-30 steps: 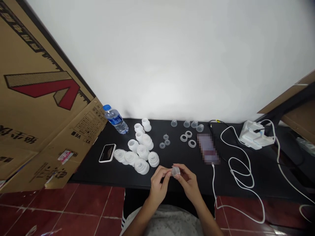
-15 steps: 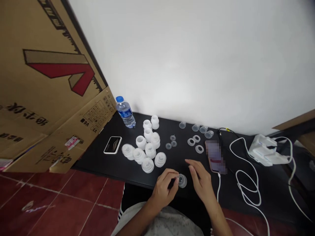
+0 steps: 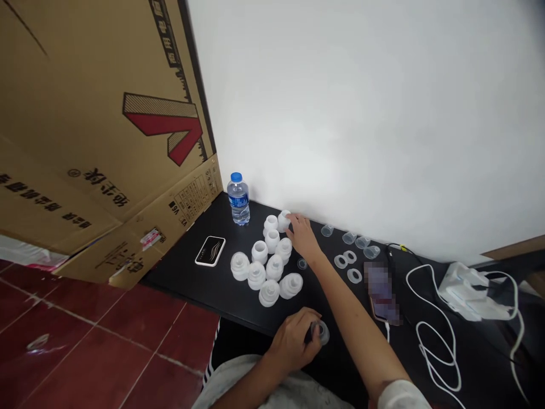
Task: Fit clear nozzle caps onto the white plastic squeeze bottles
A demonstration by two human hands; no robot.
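A cardboard sheet [image 3: 128,170] leans at far left, beside a water bottle [image 3: 238,199] and a flat black case [image 3: 210,250], perhaps a power bank. The left hand [image 3: 292,341] curls around a clear silicone cup [image 3: 321,332], partly hiding it. The right hand [image 3: 303,236] reaches over upright white plastic fittings [image 3: 272,267], its fingers [image 3: 289,218] draped on the rearmost one [image 3: 283,221]; whether they grip it is unclear. Further right lie clear rings [image 3: 353,276], a pixelated phone [image 3: 380,289], a white cable [image 3: 434,335] and a white charger [image 3: 470,292].
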